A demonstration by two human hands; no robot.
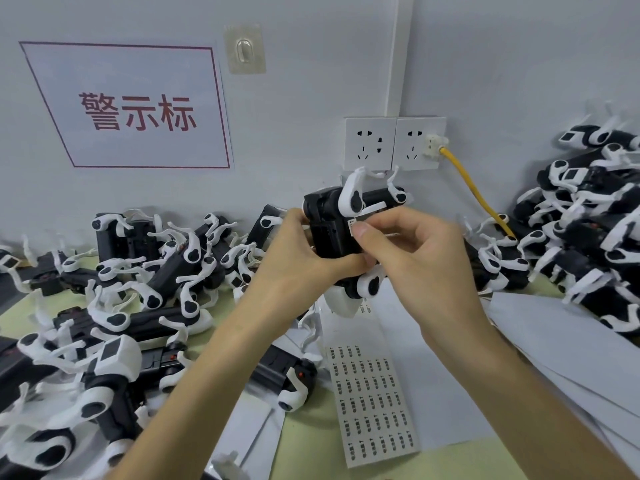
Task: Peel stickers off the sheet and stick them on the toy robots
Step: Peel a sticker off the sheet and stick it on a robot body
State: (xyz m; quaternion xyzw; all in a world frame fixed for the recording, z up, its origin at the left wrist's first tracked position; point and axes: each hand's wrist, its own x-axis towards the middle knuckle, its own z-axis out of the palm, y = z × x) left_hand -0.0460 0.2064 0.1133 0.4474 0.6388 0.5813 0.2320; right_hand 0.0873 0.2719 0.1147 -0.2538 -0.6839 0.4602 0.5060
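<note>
- Our left hand grips the toy robot dog off the table, fingers curled round its black body from the left side, with the white head end hanging down toward us.
- Our right hand comes in from the right with its fingers bent, and the thumb is laid flat on the dog's near black face.
- The sticker, a small white label, sits right at the thumb tip, its upper edge just showing above the nail. The rest is hidden, so we cannot tell which way its long side runs.
- We judge this as the pressing-down step: the label lies directly under the thumb, and the push goes straight into the body, against the left fingers bracing the far side.
- The dog's body runs roughly upright between the two hands, so a smoothing stroke would travel along that line.
- The sticker sheet lies flat on the table below the right wrist and toward us, its long side running away from us. It is nearer the right hand, which suits the next peel.
- Heaps of toy dogs lie beyond the left fingers and beyond the right knuckles.
</note>
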